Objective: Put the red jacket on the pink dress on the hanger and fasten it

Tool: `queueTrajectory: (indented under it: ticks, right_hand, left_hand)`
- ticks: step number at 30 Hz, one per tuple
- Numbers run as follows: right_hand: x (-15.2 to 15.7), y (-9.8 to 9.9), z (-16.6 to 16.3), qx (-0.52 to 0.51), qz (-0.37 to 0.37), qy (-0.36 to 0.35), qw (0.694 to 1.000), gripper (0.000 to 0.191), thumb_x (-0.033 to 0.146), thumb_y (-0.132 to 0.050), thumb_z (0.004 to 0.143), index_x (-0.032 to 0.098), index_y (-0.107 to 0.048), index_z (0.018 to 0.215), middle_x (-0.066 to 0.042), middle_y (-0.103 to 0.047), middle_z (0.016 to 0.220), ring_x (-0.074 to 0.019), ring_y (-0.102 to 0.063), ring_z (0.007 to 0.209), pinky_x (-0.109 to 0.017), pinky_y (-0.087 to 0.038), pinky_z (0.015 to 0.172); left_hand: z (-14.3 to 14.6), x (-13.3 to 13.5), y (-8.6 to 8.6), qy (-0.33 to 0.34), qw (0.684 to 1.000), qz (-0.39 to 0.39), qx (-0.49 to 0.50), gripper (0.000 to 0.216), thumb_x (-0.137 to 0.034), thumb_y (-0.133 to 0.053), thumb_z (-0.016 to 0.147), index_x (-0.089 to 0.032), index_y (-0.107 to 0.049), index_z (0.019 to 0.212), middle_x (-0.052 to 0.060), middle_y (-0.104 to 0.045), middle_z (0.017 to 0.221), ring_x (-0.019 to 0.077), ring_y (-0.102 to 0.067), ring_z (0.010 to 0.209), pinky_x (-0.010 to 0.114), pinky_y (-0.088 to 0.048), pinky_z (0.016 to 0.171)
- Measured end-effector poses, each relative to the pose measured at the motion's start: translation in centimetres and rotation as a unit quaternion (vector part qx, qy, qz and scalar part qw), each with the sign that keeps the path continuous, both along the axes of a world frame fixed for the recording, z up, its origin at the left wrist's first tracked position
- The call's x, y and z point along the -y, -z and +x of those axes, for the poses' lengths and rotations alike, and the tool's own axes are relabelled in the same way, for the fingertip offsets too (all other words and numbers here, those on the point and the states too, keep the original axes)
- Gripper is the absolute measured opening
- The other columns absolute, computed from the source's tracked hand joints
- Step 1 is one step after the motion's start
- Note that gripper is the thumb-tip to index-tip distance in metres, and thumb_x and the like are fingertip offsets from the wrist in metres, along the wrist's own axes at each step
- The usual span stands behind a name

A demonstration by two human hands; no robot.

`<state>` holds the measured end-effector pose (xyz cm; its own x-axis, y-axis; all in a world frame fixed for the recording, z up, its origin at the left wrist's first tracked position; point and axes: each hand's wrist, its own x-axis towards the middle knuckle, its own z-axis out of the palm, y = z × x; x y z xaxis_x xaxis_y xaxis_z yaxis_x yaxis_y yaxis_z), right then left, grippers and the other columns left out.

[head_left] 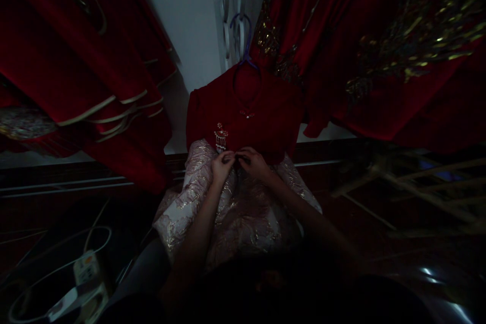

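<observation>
A red dress (261,111) with a pale, gold-threaded brocade skirt (190,212) hangs in front of me on a purple hanger (247,43). A beaded tassel brooch (220,136) is on its bodice, and a small jewelled ornament (247,114) sits below the collar. At the waist, where bodice meets skirt, my left hand (223,166) is closed with thumb and fingertips pinched. Close beside it, my right hand (255,163) pinches too, its fingertips almost meeting the left ones. Darkness hides what is between the fingers.
Red garments with pale trim (102,106) hang at left; red garments with gold sequins (421,45) hang at right. A white scrolled metal rack (226,10) stands against the wall. A power strip (86,268) with a white cable lies lower left. A slatted frame (417,192) stands at right.
</observation>
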<state>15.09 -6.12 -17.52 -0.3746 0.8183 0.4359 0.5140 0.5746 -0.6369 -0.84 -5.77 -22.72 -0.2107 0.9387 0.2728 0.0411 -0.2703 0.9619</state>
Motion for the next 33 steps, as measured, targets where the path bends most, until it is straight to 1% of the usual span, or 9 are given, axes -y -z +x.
queueTrajectory:
  ticks: [3, 7, 11, 17, 22, 26, 29, 33]
  right_hand:
    - [-0.06, 0.16, 0.07, -0.006, 0.005, 0.000, 1.000, 0.028, 0.018, -0.055, 0.084, 0.020, -0.068, 0.109, -0.009, -0.062, 0.113, -0.0181, -0.060, 0.105, -0.034, -0.048, 0.097]
    - [-0.13, 0.17, 0.22, -0.011, 0.002, -0.005, 1.000, 0.028, 0.019, -0.055, 0.084, 0.022, -0.068, 0.109, -0.008, -0.062, 0.114, -0.0174, -0.061, 0.105, -0.034, -0.048, 0.097]
    - [-0.23, 0.18, 0.42, -0.007, -0.005, -0.013, 1.000, 0.029, 0.020, -0.056, 0.084, 0.022, -0.067, 0.110, -0.008, -0.062, 0.117, -0.0181, -0.061, 0.106, -0.034, -0.048, 0.098]
    - [-0.20, 0.54, 0.39, -0.034, -0.046, -0.023, 0.998, 0.027, 0.021, -0.058, 0.082, 0.022, -0.068, 0.108, -0.008, -0.061, 0.118, -0.0170, -0.062, 0.105, -0.033, -0.052, 0.094]
    - [-0.08, 0.69, 0.22, -0.045, -0.057, -0.022, 0.997, 0.029, 0.023, -0.058, 0.083, 0.021, -0.068, 0.110, -0.010, -0.058, 0.121, -0.0176, -0.061, 0.108, -0.034, -0.052, 0.095]
    - [-0.11, 0.82, 0.31, -0.063, -0.069, -0.031, 0.995, 0.029, 0.023, -0.058, 0.083, 0.023, -0.068, 0.110, -0.009, -0.057, 0.122, -0.0170, -0.061, 0.108, -0.033, -0.053, 0.094]
    - [-0.12, 0.94, 0.44, -0.072, -0.078, -0.035, 0.994, 0.028, 0.023, -0.058, 0.083, 0.024, -0.068, 0.109, -0.009, -0.057, 0.122, -0.0165, -0.062, 0.107, -0.033, -0.054, 0.093]
    - [-0.06, 0.96, 0.44, -0.081, -0.094, -0.042, 0.991, 0.028, 0.023, -0.059, 0.082, 0.024, -0.068, 0.109, -0.008, -0.056, 0.124, -0.0160, -0.063, 0.106, -0.033, -0.055, 0.092]
  left_hand:
    - [-0.03, -0.08, 0.01, 0.010, 1.000, -0.006, 0.025, 0.024, -0.022, -0.069, 0.067, -0.015, -0.069, 0.089, 0.005, -0.072, 0.085, 0.0157, -0.068, 0.079, 0.030, -0.054, 0.079]
    - [-0.12, -0.18, 0.00, 0.020, 0.998, -0.019, 0.051, 0.025, -0.023, -0.070, 0.065, -0.015, -0.069, 0.088, 0.006, -0.073, 0.084, 0.0161, -0.069, 0.077, 0.030, -0.055, 0.077]
    - [-0.20, -0.27, 0.00, 0.026, 0.997, -0.022, 0.064, 0.024, -0.022, -0.071, 0.063, -0.015, -0.070, 0.086, 0.006, -0.073, 0.084, 0.0163, -0.069, 0.076, 0.031, -0.056, 0.077]
    - [-0.18, -0.35, 0.23, 0.030, 0.998, -0.020, 0.048, 0.024, -0.020, -0.070, 0.063, -0.015, -0.069, 0.087, 0.005, -0.072, 0.084, 0.0156, -0.068, 0.077, 0.031, -0.055, 0.079]
    - [-0.10, -0.46, 0.45, 0.041, 0.996, -0.023, 0.076, 0.027, -0.020, -0.072, 0.063, -0.014, -0.068, 0.089, 0.006, -0.072, 0.086, 0.0154, -0.068, 0.078, 0.031, -0.054, 0.079]
    - [-0.07, -0.57, 0.55, 0.038, 0.995, -0.028, 0.091, 0.027, -0.020, -0.073, 0.061, -0.014, -0.068, 0.087, 0.007, -0.072, 0.084, 0.0152, -0.068, 0.075, 0.030, -0.055, 0.077]
    - [-0.06, -0.55, 0.55, 0.034, 0.996, -0.031, 0.082, 0.026, -0.021, -0.073, 0.061, -0.013, -0.069, 0.085, 0.006, -0.072, 0.082, 0.0153, -0.068, 0.073, 0.031, -0.055, 0.076]
    - [-0.02, -0.25, 0.39, 0.017, 0.999, -0.019, 0.041, 0.023, -0.020, -0.071, 0.064, -0.014, -0.069, 0.086, 0.005, -0.071, 0.081, 0.0152, -0.067, 0.073, 0.030, -0.054, 0.075]
